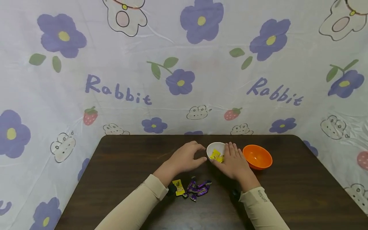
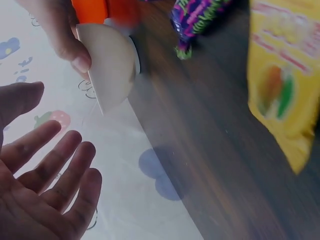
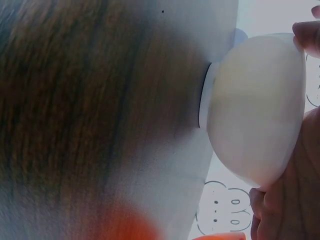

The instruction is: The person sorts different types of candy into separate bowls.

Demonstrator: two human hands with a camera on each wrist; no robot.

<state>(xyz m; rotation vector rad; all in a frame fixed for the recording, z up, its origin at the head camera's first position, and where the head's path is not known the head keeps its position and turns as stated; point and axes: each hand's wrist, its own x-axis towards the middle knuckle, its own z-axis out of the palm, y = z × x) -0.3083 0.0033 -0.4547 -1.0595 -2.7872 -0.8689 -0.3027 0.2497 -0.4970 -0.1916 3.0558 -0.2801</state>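
Note:
A small white bowl stands towards the back of the table with yellow-wrapped candies inside. My right hand holds it from the right, thumb at the near rim and fingers reaching along the far side; the right wrist view shows the white bowl from its side. Just left of the bowl is my left hand, its fingers spread apart and holding nothing. In the left wrist view the left hand is apart from the bowl, palm showing.
An orange bowl sits right of my right hand. Several purple-wrapped candies lie nearer on the dark wooden table, beside a yellow candy packet close to my left wrist. A printed cloth hangs behind the table.

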